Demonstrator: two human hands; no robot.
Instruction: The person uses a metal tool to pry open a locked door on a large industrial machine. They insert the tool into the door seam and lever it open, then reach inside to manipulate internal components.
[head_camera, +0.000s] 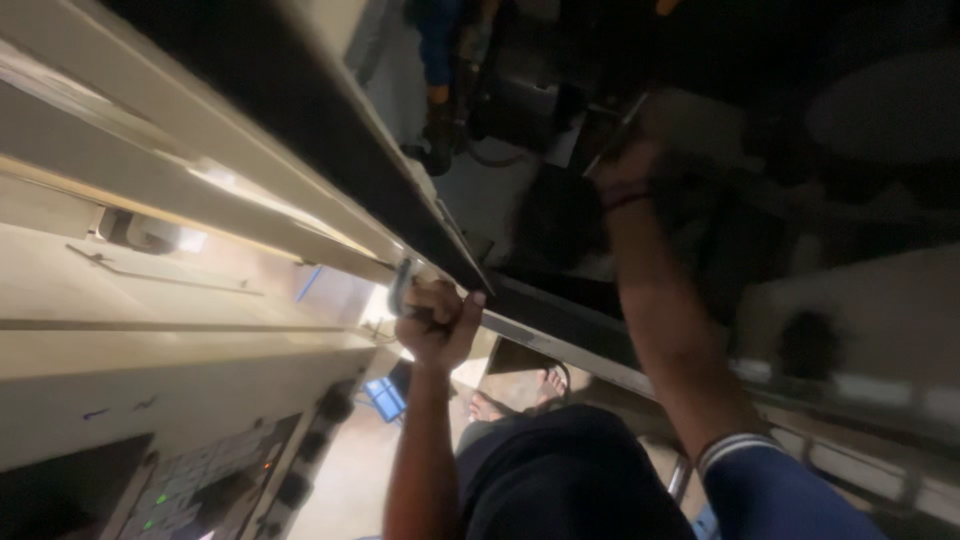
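The left hand (440, 322) is gripping, fingers fully curled, a grey metal handle (401, 285) at the lower edge of the machine's dark sliding door (330, 130). The right hand (628, 165) is reaching up past that door into the dim machine interior (560, 110), and whether it is grasping anything is impossible to tell, while a control panel (215, 485) is sitting below and left of the handle
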